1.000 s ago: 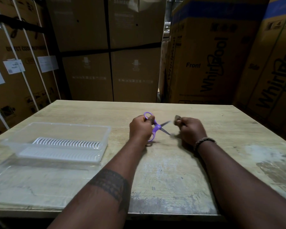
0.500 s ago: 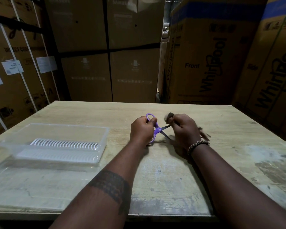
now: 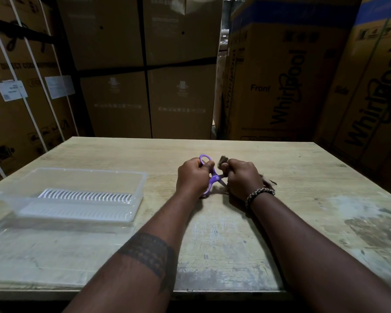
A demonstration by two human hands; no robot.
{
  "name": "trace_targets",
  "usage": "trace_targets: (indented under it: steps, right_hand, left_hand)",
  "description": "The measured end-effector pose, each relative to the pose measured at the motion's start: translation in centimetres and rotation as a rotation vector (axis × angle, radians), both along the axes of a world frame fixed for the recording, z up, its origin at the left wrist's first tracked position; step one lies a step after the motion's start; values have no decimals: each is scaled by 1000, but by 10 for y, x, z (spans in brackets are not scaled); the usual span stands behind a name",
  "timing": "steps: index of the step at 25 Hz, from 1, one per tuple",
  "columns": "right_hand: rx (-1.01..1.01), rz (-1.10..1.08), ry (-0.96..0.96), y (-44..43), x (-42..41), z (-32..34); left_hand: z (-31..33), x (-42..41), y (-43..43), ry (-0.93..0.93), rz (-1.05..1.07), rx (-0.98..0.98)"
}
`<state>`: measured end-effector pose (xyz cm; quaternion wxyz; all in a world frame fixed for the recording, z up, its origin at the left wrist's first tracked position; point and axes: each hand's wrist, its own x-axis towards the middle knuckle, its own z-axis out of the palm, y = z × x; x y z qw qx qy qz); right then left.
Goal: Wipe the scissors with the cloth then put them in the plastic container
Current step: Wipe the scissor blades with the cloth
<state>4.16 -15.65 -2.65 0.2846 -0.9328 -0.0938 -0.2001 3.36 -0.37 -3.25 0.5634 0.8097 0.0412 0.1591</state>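
scissors, purple-handled, head view: gripped by left hand above table; blades meet cloth bunched in right hand. wiping underway, by judgement. plastic container well left, awaiting scissors.

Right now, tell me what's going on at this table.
A person is wiping a pair of purple scissors over a wooden table. The left hand grips the handles, while the right hand holds a dark cloth bunched against the blades. A clear plastic container sits open on the table off to the left. The scissors are not yet in it.
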Motion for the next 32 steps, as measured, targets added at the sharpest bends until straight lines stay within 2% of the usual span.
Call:
trace_targets:
  steps: [5, 9, 11, 14, 17, 22, 25, 26, 32]
  right_hand:
    - [227, -103, 30, -21, 13, -4]
    - [476, 94, -33, -18, 4, -7]
    - [365, 158, -38, -15, 1, -9]
    - [131, 124, -6, -12, -1, -8]
    - [70, 59, 24, -9, -1, -3]
    - [239, 19, 74, -5, 2, -1]
    - [601, -69, 137, -10, 2, 2]
    - [649, -94, 140, -13, 3, 3]
    - [692, 29, 98, -10, 1, -2]
  left_hand:
    - [2, -2, 2, 17, -9, -68]
    - [1, 0, 2, 26, -11, -86]
    - [0, 1, 3, 21, -2, -83]
    - [-1, 2, 1, 14, 2, -64]
    - [-2, 4, 1, 7, 4, -47]
    - [-2, 4, -3, -1, -4, -39]
    - [-4, 5, 0, 6, 7, -63]
    - [-5, 6, 0, 6, 18, -80]
    - [-7, 12, 6, -7, 143, -230]
